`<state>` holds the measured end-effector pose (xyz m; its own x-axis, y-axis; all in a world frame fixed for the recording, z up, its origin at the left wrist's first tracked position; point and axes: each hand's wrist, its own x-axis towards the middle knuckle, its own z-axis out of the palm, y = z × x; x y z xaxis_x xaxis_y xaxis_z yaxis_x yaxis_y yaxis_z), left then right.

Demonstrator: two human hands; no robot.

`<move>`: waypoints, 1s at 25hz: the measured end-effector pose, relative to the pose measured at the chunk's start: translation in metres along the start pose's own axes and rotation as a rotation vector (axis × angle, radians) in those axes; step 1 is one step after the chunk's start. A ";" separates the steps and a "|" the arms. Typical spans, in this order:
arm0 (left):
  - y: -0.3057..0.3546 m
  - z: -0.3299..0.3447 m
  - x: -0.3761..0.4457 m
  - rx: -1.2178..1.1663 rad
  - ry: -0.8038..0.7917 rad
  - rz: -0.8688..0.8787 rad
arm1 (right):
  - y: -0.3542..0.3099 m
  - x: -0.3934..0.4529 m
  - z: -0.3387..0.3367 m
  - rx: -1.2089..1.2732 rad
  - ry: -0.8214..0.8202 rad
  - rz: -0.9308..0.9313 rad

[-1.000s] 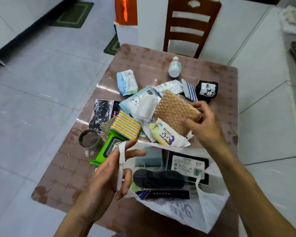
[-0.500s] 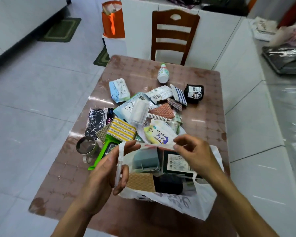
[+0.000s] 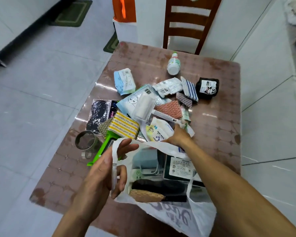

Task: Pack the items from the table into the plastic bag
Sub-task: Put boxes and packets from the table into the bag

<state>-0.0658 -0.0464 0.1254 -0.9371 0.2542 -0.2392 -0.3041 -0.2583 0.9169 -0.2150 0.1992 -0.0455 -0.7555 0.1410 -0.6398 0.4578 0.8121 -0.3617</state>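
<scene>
White plastic bag [image 3: 200,218]: your left hand [image 3: 102,173] grips its handle. Your right hand [image 3: 177,136] grasps the baby wipes pack [image 3: 158,132] on the bench [image 3: 217,120].

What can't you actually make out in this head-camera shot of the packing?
- Right hand: its fingertips are hidden among the packets, so what it grips is unclear.
- Plastic bag: its near corner is cut off by the bottom edge.
- Wooden chair: its top is cut off by the upper edge.
- Bag print and box labels: too blurred to read.

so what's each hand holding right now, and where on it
Left hand holds the plastic bag by its handle loop. Right hand reaches the baby wipes pack; its grip there cannot be told.
</scene>
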 end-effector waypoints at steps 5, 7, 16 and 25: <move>0.002 0.008 -0.004 0.037 -0.030 0.001 | -0.010 -0.024 0.003 -0.149 0.140 -0.038; 0.007 0.009 -0.006 0.071 -0.058 0.003 | -0.009 -0.049 -0.011 -0.071 0.280 -0.134; 0.009 0.006 -0.019 0.056 -0.193 -0.070 | 0.059 -0.214 -0.038 0.729 0.217 -0.434; 0.011 -0.003 -0.015 -0.010 -0.268 -0.061 | 0.102 -0.207 0.015 -0.897 -0.040 -0.179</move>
<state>-0.0555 -0.0556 0.1383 -0.8387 0.5067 -0.1998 -0.3617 -0.2440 0.8998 -0.0048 0.2444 0.0399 -0.7556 -0.0353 -0.6541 -0.2126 0.9577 0.1939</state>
